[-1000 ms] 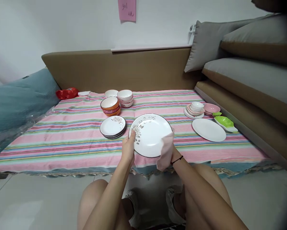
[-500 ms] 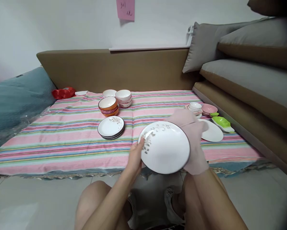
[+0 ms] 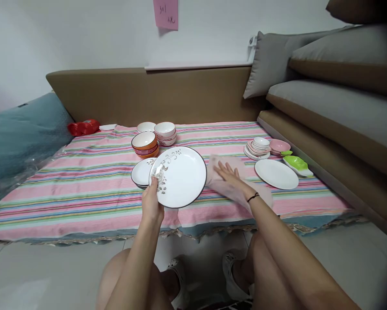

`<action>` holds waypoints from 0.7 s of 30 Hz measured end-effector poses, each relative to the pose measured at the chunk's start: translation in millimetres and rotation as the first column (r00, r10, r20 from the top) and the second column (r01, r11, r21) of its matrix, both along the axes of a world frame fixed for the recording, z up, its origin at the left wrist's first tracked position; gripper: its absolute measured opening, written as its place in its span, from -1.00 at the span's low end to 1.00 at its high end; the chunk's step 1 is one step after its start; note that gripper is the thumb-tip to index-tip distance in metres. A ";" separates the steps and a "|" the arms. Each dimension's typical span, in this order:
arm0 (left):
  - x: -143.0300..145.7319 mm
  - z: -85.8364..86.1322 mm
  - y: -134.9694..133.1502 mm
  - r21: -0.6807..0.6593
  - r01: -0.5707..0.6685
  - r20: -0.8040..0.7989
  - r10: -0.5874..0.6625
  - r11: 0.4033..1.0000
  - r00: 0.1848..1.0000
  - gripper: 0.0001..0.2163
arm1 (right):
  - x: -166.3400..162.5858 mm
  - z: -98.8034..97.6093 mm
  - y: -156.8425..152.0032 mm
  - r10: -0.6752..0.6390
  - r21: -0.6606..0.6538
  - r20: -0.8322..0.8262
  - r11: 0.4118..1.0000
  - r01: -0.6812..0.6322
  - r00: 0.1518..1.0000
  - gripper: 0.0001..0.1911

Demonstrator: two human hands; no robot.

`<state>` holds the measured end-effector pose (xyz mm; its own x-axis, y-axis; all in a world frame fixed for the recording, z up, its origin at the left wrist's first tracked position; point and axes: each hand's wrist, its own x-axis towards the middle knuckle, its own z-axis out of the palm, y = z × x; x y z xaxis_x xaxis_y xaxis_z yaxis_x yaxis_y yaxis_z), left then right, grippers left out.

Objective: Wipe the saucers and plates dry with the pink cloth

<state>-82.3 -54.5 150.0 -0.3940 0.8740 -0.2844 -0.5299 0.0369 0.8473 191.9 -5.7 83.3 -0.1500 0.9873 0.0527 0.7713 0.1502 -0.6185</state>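
My left hand [image 3: 152,202] grips a white plate [image 3: 183,178] by its left rim; the plate has a dark edge and brown flower decoration. It is held tilted toward me, partly covering a stack of similar plates [image 3: 140,173] behind it. Over on the right, my right hand [image 3: 230,175] lies palm down with fingers spread on a pale pink cloth [image 3: 214,183]. That cloth rests on the striped bedcover [image 3: 93,202] beside the held plate. A dark band circles the right wrist.
Behind the plates stand stacked orange bowls [image 3: 144,141] and floral bowls [image 3: 165,129]. To the right are a white oval plate [image 3: 277,174], small stacked dishes [image 3: 260,144], a pink bowl [image 3: 280,145] and a green leaf-shaped dish [image 3: 296,162]. Cushions [image 3: 338,112] border the right side.
The plate has moved left, now in my left hand alone. My right hand has come away from behind it and laid the pink cloth on the bedcover.
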 end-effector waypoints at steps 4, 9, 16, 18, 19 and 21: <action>3.4 -9.0 0.4 -0.031 0.022 -0.016 -0.023 0.999 1.000 -0.76 | 6.9 2.7 -1.1 -0.057 0.033 -0.156 0.997 0.063 0.986 -0.65; 10.5 -17.4 -1.6 -0.043 0.108 -0.076 -0.111 0.993 0.991 -0.76 | -5.3 29.1 -24.8 -0.121 -0.121 -0.711 0.991 0.048 0.693 -0.56; 30.7 -18.6 -4.2 -0.060 0.372 -0.115 -0.376 0.926 0.919 -0.62 | -52.9 45.2 -57.5 -0.218 -0.289 -0.918 0.939 -0.185 0.332 -0.48; 32.5 -14.7 -5.3 -0.038 0.512 -0.077 -0.514 0.858 0.855 -0.53 | -47.5 44.3 -52.8 -0.210 -0.253 -0.929 0.961 -0.111 0.304 -0.50; 32.3 -11.9 -5.8 -0.015 0.579 -0.058 -0.579 0.815 0.813 -0.49 | -40.9 43.4 -48.7 -0.213 -0.238 -0.930 0.970 -0.051 0.300 -0.52; 29.6 -6.3 -6.3 0.014 0.645 -0.052 -0.644 0.764 0.764 -0.45 | -21.2 41.1 -39.0 -0.245 -0.215 -0.929 0.967 0.133 0.276 -0.56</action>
<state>-52.7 -60.9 143.7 0.2540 0.9339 -0.2516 -0.3544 0.3319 0.8742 170.7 -44.7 124.4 0.1397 0.9885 -0.0575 -0.3556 -0.0041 -0.9346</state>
